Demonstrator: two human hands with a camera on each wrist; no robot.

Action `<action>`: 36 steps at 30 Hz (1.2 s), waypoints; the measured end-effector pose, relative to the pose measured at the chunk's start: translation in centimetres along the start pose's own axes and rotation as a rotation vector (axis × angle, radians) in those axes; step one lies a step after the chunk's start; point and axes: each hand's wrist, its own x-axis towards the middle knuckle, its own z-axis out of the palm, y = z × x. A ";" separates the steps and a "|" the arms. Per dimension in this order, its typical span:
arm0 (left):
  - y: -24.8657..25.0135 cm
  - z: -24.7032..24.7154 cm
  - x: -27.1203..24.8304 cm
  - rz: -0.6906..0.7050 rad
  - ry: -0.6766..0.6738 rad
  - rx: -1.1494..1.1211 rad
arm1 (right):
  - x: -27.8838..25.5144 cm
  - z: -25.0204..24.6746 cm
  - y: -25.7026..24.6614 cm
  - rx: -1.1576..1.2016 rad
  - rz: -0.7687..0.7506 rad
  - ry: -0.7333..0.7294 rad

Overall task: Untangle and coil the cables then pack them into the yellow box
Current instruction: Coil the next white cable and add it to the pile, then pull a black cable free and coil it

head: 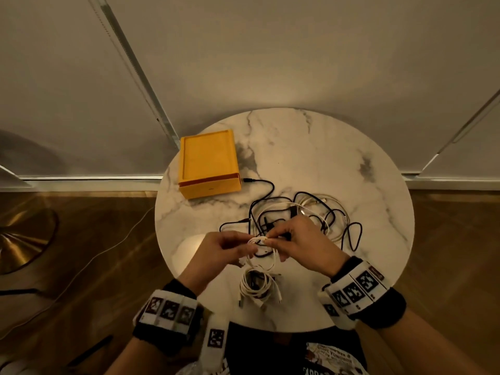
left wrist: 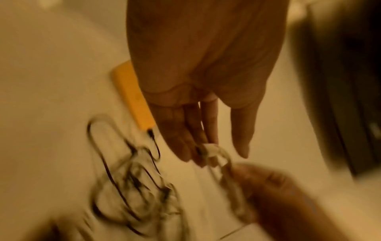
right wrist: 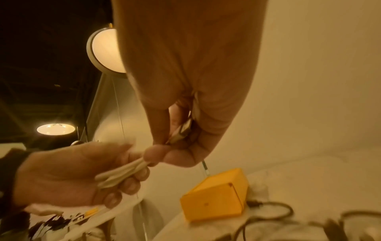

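Observation:
The yellow box (head: 208,163) sits closed at the far left of the round marble table (head: 351,163). A tangle of black and white cables (head: 305,217) lies mid-table, right of centre. Above the table's middle, my left hand (head: 250,246) grips several loops of a white cable (head: 261,243), and my right hand (head: 273,239) pinches the same cable's end. The right wrist view shows the loops (right wrist: 123,172) bunched in the left hand (right wrist: 82,176) and a plug (right wrist: 183,130) between the right fingers. A coiled white cable (head: 257,288) rests near the front edge.
A black plug (head: 250,180) lies right beside the box's near right corner. On the wooden floor to the left stand a brass lamp base (head: 24,239) and a thin white cord (head: 108,253). A wall runs behind the table.

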 end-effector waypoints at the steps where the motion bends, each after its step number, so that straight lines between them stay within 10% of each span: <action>1: -0.4 -0.3 0.1 0.066 0.020 0.202 | 0.0 0.4 0.3 0.014 0.020 -0.019; 5: -2.5 -1.2 0.7 0.190 0.042 0.644 | 0.0 3.1 1.6 0.051 0.097 -0.078; 17: -10.7 0.9 3.1 -0.002 0.146 0.824 | -0.1 8.9 8.2 -0.282 0.405 -0.022; 30: -11.9 -0.2 3.8 0.114 0.028 0.644 | -0.5 8.5 10.4 0.031 0.412 0.096; 36: -9.1 -2.1 7.1 0.203 0.234 0.621 | -1.1 6.4 12.6 0.077 0.545 0.108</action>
